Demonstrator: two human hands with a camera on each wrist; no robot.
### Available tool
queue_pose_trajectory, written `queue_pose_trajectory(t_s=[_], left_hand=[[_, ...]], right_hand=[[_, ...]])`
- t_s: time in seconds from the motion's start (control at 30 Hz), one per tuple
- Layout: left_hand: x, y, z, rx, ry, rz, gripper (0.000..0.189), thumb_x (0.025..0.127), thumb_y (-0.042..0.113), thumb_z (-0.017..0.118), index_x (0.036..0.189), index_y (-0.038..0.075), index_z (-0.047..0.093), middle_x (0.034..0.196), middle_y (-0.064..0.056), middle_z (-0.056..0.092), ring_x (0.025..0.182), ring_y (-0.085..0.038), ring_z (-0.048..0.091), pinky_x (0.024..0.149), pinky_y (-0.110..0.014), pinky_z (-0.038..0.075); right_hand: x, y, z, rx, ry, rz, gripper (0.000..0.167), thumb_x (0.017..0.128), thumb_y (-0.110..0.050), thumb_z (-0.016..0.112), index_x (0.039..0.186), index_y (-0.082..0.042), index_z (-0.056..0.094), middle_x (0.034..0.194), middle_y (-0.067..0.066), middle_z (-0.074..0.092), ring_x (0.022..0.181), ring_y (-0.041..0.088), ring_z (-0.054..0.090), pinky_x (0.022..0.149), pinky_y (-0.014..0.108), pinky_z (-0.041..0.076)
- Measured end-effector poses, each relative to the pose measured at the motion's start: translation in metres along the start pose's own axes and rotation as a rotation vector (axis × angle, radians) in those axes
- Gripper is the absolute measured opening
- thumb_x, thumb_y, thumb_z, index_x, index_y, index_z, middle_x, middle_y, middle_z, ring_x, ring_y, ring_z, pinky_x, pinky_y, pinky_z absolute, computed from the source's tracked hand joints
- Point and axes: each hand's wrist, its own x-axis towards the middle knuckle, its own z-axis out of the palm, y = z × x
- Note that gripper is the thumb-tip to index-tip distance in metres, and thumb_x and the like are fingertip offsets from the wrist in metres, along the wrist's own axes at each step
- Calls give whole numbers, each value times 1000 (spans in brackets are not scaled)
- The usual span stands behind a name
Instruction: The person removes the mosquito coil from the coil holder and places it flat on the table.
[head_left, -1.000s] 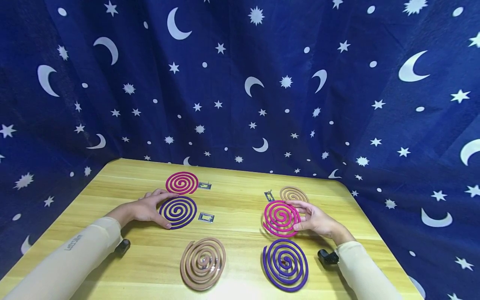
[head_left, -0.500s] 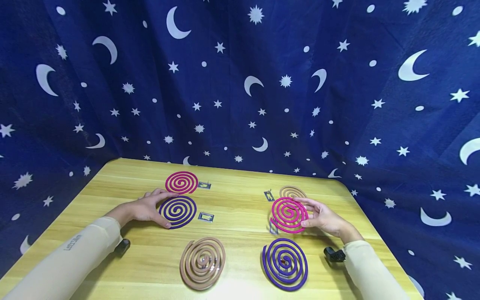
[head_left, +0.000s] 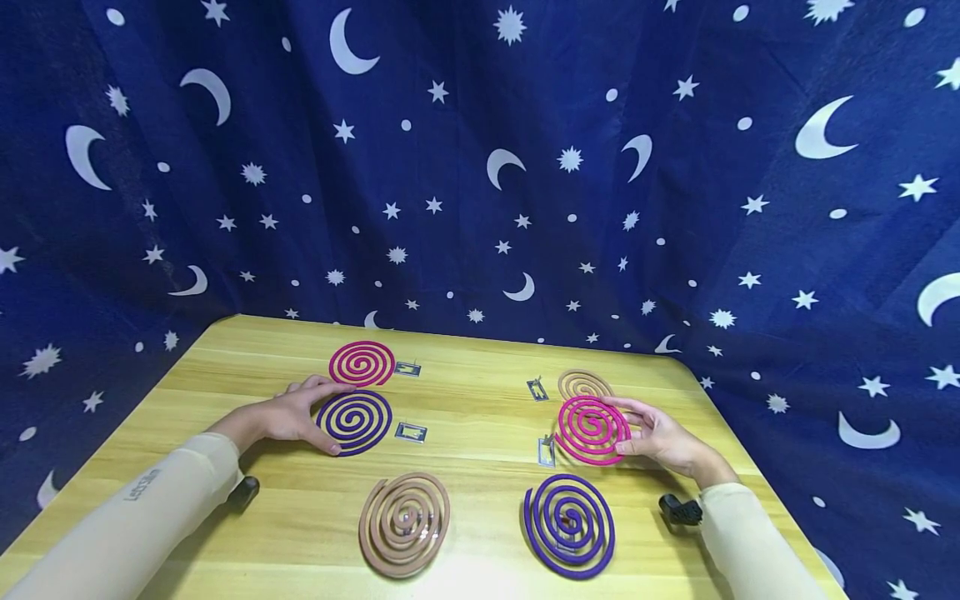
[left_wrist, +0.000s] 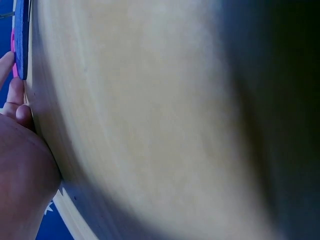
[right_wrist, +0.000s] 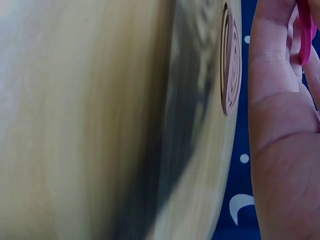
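Observation:
My right hand [head_left: 660, 437] holds a pink mosquito coil [head_left: 592, 427] by its right side, thumb in front and fingers at the upper edge. The coil is to the right of a small metal stand [head_left: 546, 451] and overlaps a tan mosquito coil [head_left: 583, 382] behind it. At the left, my left hand [head_left: 292, 414] grips a purple mosquito coil [head_left: 354, 422], thumb at the near edge and fingers at the far edge. In the left wrist view, this purple coil [left_wrist: 21, 40] shows edge-on by the fingertips. A darker pink mosquito coil [head_left: 362, 364] lies just behind it.
Beside the left coils lie two metal stands, a nearer stand [head_left: 411, 432] and a farther stand [head_left: 407, 368]. Another stand [head_left: 537, 389] is at the back right. In front, a tan coil [head_left: 405, 525] and a purple coil [head_left: 568, 527] each cover a stand on the wooden table [head_left: 480, 467].
My right hand has moved right with the pink coil, away from the metal stand it overlapped, which now shows with its tab raised. My left hand has stayed at the purple coil.

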Motion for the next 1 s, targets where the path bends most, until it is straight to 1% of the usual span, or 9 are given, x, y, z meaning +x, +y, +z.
queue_pose_trajectory(t_s=[0.17, 0.2, 0.4, 0.57, 0.63, 0.73, 0.83, 1.0], left_hand=[[0, -1, 1, 1, -5, -12, 106, 59, 46, 95, 149, 19, 48, 142, -11, 40, 122, -39, 35, 97, -66, 32], [0, -1, 1, 1, -5, -12, 106, 59, 46, 95, 149, 19, 48, 143, -12, 40, 122, -40, 35, 97, -67, 32], [1, -2, 1, -15, -7, -10, 105, 59, 45, 95, 150, 18, 48, 144, -13, 39, 123, -40, 34, 98, -69, 31], [2, -4, 2, -16, -5, -16, 107, 59, 47, 95, 150, 19, 48, 143, -12, 39, 122, -39, 34, 98, -68, 31], [2, -4, 2, -11, -6, -18, 108, 58, 49, 95, 150, 19, 47, 143, -12, 39, 122, -39, 34, 98, -67, 32], [2, -4, 1, -1, -7, -26, 108, 58, 51, 94, 150, 20, 47, 143, -11, 39, 121, -38, 35, 98, -65, 32], [2, -4, 1, 11, -8, -17, 108, 58, 51, 94, 150, 19, 47, 142, -11, 40, 120, -38, 35, 96, -64, 31], [2, -3, 0, 10, -8, -1, 107, 59, 50, 94, 150, 18, 47, 142, -12, 40, 122, -41, 34, 97, -66, 29]], right_hand=[[-7, 2, -4, -21, 18, 18, 74, 86, 21, 62, 152, 7, 30, 137, 33, 49, 109, 31, 66, 89, 45, 54], [-8, 3, -5, -31, 22, 22, 74, 87, 20, 63, 152, 7, 30, 137, 34, 49, 109, 31, 66, 89, 45, 54], [-15, 7, -7, -57, 42, 54, 74, 87, 17, 65, 152, 8, 30, 133, 23, 57, 111, 26, 65, 90, 42, 54], [-19, 9, -9, -27, 33, 81, 70, 88, 19, 62, 151, 0, 39, 131, 14, 61, 111, 25, 65, 91, 42, 54], [-21, 9, -9, -18, 28, 87, 69, 88, 19, 61, 151, -2, 40, 130, 12, 61, 112, 24, 64, 92, 42, 53], [-22, 9, -9, -19, 31, 102, 70, 88, 19, 62, 151, 3, 37, 128, 11, 62, 110, 24, 65, 91, 42, 54], [-23, 9, -9, -38, 43, 123, 72, 87, 17, 64, 150, 10, 31, 127, 10, 62, 109, 23, 65, 91, 40, 54], [-25, 8, -10, -79, 35, 145, 74, 87, 14, 67, 150, 13, 27, 129, 13, 60, 111, 23, 64, 93, 38, 53]])
